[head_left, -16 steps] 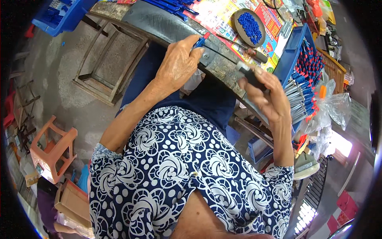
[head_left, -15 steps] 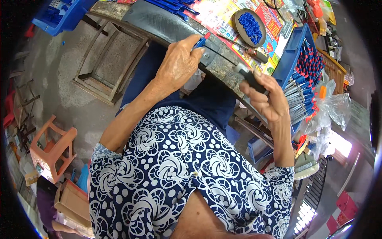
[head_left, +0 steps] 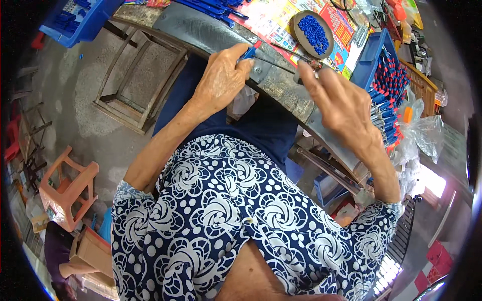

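My left hand (head_left: 223,80) pinches a small blue plastic piece with a red tip (head_left: 247,52) at the bench's near edge. From that piece the thin dark shaft of a screwdriver (head_left: 275,65) runs right, toward my right hand (head_left: 344,100). The fingers of my right hand are curled around the screwdriver's handle, which they now mostly hide. Beyond, a round dish of small blue parts (head_left: 315,36) sits on printed paper. A second slim-shafted tool (head_left: 288,50) lies in front of it, its handle end partly covered by my right hand.
A blue bin (head_left: 368,57) packed with red-tipped blue pieces and metal rods stands right. Long blue pieces (head_left: 213,9) lie on the grey bench top (head_left: 196,29). A blue crate (head_left: 75,37), wooden stool frame (head_left: 118,115), orange plastic stool (head_left: 68,188) and another person (head_left: 57,251) are left.
My right hand has rolled over the screwdriver handle, knuckles now upward, and its forearm has swung outward to the right. My left hand and the blue piece have shifted slightly left.
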Motion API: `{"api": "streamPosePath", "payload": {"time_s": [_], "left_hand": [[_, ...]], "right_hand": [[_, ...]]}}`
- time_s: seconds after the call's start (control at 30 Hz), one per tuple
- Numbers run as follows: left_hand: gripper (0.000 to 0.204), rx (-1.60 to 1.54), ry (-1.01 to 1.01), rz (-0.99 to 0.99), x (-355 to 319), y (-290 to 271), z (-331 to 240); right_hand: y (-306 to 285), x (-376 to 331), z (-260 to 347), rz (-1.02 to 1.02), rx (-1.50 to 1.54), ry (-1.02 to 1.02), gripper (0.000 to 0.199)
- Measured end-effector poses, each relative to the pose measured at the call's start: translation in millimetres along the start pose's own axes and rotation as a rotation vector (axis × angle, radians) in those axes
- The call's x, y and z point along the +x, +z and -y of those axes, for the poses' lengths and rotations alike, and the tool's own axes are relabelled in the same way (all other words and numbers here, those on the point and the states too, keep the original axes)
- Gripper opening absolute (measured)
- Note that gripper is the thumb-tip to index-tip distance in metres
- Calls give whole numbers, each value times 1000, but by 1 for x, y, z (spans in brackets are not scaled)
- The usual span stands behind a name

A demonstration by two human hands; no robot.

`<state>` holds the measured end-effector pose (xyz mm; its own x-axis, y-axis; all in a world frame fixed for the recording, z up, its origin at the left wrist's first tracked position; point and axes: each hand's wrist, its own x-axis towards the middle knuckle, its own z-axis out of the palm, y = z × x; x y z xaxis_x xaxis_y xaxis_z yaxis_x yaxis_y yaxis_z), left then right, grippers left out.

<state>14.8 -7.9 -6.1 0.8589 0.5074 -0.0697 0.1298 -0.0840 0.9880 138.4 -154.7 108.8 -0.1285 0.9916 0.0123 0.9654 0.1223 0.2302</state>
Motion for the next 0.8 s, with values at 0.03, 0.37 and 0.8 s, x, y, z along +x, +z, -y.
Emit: {"api": "streamPosePath", "payload": {"time_s": [0.03, 0.37, 0.8], "left_hand": [[16, -24, -32, -3, -2, -1, 0], [26, -198, -141, 45, -2, -1, 5], [18, -388, -201, 71, -2, -6, 3]], "right_hand": [[-3, 1, -1, 36, 119, 100, 44], [15, 12, 17, -488, 925, 943, 28], [-4, 27, -6, -295, 719, 199, 21]]}}
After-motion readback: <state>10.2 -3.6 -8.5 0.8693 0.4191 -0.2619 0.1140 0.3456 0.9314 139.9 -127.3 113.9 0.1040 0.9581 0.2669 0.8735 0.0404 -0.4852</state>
